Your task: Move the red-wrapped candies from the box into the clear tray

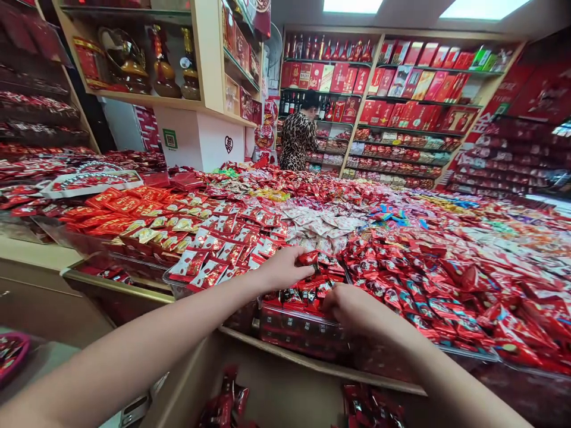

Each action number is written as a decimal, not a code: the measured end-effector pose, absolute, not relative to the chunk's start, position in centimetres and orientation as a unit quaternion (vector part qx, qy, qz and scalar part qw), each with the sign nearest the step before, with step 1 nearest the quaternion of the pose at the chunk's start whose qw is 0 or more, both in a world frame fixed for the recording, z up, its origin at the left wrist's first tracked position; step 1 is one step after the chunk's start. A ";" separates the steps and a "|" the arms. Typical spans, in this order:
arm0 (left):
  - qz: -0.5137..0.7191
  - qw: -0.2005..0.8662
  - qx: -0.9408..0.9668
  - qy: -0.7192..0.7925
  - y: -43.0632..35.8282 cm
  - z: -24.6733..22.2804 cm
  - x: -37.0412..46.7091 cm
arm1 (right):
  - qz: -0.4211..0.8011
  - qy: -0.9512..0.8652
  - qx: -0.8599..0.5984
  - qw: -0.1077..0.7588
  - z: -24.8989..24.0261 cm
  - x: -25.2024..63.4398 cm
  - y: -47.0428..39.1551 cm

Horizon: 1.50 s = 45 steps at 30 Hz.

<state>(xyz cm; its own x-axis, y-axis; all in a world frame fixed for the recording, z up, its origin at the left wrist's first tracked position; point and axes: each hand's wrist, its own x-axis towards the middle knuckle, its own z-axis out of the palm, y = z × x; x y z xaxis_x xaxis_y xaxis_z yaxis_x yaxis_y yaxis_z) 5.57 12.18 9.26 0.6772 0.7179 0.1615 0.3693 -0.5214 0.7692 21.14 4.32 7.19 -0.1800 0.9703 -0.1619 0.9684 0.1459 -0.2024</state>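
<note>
My left hand rests on red and black wrapped candies in a clear plastic bin. Its thumb and forefinger are apart, with red wrappers between and under them. At the right side of the same bin is my right hand, its fingers curled down among the wrappers. Whatever those fingers hold, if anything, is hidden. White and red candy packets lie left of the bin, and more red wrapped candies lie to its right.
Below the bins, an open cardboard box holds several dark red packets. Candy heaps spread across the wide display. A person in a leopard-print top stands by the back shelves. A cabinet overhangs the left side.
</note>
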 end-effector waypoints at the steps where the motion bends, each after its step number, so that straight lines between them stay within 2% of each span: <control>1: 0.222 0.353 0.847 0.329 12.3 9.4 6.1 | 0.140 -0.763 -0.631 0.000 7.4 21.3 4.3; 9: 0.105 0.267 0.898 0.335 12.9 9.9 8.6 | 0.179 -0.780 -0.599 -0.007 7.9 22.0 4.6; 19: 0.009 0.262 0.914 0.310 13.5 8.5 9.5 | 0.155 -0.784 -0.601 0.008 7.8 22.4 4.1; 32: 0.008 0.105 0.958 0.266 14.0 7.7 8.9 | 0.118 -0.774 -0.622 -0.017 7.8 22.0 4.1; 38: -0.061 0.079 0.947 0.305 14.7 8.2 8.1 | 0.051 -0.761 -0.646 0.021 7.9 21.4 5.0; 45: -0.129 0.084 0.938 0.312 13.4 9.9 8.7 | 0.037 -0.758 -0.652 0.007 6.9 21.5 6.0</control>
